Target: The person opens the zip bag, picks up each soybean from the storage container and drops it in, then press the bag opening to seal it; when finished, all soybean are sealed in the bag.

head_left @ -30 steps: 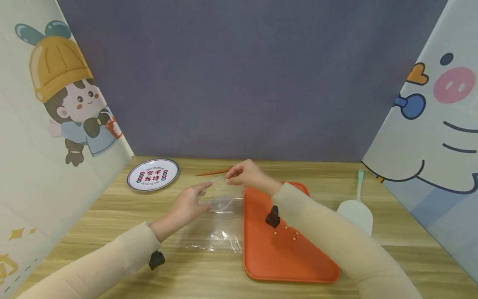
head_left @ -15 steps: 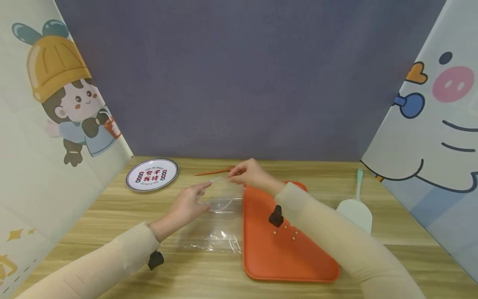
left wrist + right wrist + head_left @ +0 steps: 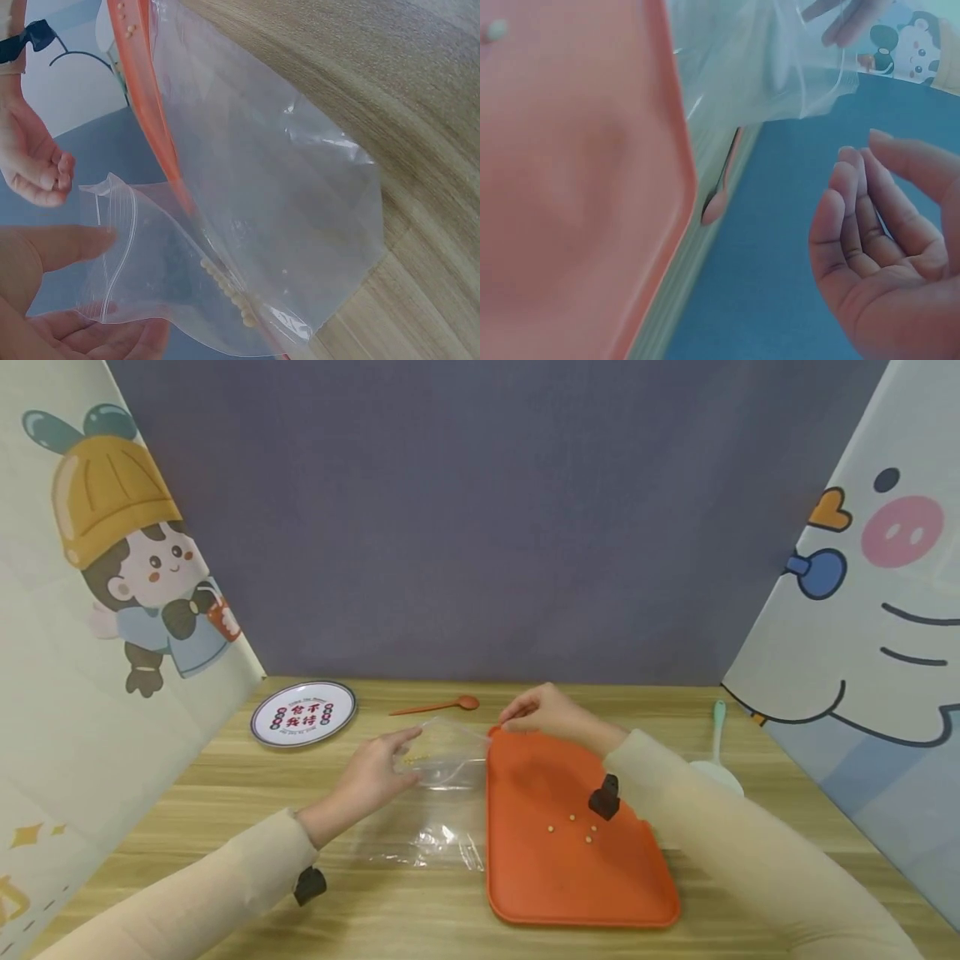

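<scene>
My left hand [image 3: 373,775] grips a clear zip bag [image 3: 255,150] near its mouth, thumb on one side and fingers on the other. The mouth end is raised, and the rest of the bag lies on the wooden table. A row of pale yellow soybeans [image 3: 229,292] rests inside, along a fold. Beyond the bag, my right hand [image 3: 553,717] hovers over the far left corner of an orange tray [image 3: 570,889]. Its fingers are loosely curled, the thumb close to the index fingertip, with nothing visible between them. Several loose soybeans [image 3: 572,817] lie mid-tray.
An orange spoon [image 3: 442,705] lies behind the bag. At the back left is a white plate [image 3: 303,714] with red writing. A pale turner with a green handle [image 3: 717,727] lies right of the tray, partly behind my right sleeve. Printed walls enclose the sides.
My right hand has moved right from the bag's mouth to above the tray corner, uncovering the spoon's bowl. The left hand stays on the bag.
</scene>
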Motion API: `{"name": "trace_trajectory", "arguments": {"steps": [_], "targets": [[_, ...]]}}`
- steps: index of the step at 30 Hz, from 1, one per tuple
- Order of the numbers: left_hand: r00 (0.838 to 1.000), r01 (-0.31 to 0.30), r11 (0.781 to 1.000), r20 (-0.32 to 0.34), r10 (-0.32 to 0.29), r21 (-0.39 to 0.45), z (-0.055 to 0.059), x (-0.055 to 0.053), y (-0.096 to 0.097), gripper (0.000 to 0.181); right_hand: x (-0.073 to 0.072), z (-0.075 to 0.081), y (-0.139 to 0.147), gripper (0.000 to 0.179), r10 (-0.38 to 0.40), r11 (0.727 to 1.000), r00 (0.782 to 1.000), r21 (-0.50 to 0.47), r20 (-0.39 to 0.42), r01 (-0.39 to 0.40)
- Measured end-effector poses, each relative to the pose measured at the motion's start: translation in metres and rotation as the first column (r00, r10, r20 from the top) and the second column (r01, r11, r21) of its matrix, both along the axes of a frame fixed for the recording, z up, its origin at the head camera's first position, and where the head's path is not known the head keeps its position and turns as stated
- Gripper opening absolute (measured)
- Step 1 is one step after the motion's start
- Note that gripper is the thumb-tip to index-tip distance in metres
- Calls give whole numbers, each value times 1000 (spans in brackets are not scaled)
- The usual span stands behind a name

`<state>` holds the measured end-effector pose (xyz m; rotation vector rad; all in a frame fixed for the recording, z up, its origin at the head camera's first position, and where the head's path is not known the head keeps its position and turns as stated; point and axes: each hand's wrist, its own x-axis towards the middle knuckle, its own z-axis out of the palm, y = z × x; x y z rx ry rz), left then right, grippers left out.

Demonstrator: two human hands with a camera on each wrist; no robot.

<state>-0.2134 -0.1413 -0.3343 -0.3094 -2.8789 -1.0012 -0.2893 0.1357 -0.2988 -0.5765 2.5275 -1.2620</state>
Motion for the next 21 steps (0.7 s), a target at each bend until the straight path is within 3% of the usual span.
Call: {"name": "trace_trajectory", "arguments": {"steps": [8, 21], "targets": [[1000, 6, 1000, -16, -6, -11, 0, 0, -1, 72, 10, -12, 33, 17, 18, 999, 999, 48, 28, -20], [1000, 6, 1000, -7, -6, 10, -1, 1, -2, 73, 27, -39, 75, 32, -1, 996, 996, 85, 91, -7]]}}
